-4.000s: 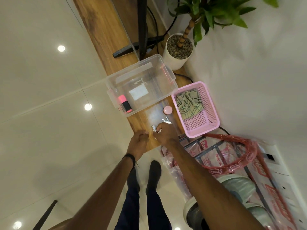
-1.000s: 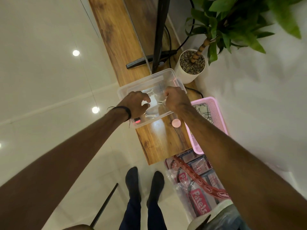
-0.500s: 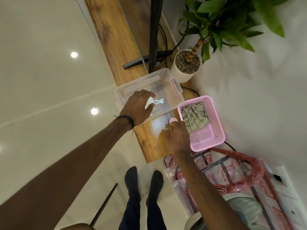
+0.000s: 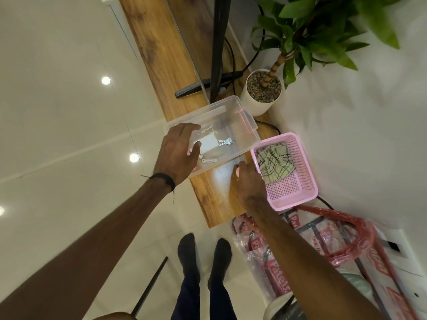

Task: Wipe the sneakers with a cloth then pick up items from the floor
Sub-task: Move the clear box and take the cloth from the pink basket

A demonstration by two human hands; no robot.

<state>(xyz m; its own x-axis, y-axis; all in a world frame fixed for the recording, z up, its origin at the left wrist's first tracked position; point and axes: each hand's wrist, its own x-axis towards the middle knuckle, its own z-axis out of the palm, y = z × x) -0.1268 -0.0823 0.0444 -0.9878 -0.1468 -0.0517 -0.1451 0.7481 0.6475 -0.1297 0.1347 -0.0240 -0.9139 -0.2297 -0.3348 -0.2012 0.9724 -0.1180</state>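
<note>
The tidying part looks well under way: keys (image 4: 225, 142), a small white cylinder (image 4: 209, 160) and a pink item mostly hidden under the left hand (image 4: 178, 153) already lie in the clear bin (image 4: 231, 107) on the wooden board (image 4: 215, 199). The left hand hovers spread over the bin's near-left corner. The right hand (image 4: 248, 181), fingers curled, closes on a small pink round item (image 4: 237, 173) just near the bin, probably the last piece. The cloth (image 4: 275, 165) sits in the pink basket (image 4: 298, 199) at right; no sneakers are visible

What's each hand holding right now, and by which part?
Left hand: holds nothing, fingers spread over the clear bin. Right hand: fingers curl over the small pink round item; whether gripped or just touched can't be told.
</note>
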